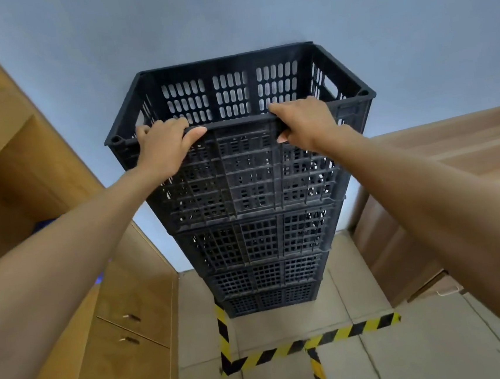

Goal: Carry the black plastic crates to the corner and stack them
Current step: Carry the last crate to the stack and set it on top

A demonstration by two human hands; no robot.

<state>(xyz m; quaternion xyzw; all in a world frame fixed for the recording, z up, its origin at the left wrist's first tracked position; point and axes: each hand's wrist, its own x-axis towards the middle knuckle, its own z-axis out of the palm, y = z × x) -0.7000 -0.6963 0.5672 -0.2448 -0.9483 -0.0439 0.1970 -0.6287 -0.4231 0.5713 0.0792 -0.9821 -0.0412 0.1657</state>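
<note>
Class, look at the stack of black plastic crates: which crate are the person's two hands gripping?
The topmost black plastic crate. The left hand and right hand curl over its near rim; the three crates below it are untouched.

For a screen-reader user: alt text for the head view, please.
Both hands, left hand and right hand, grip the near rim of the top crate on a tall stack of black crates against a blue wall, beside yellow-black floor tape.
</note>
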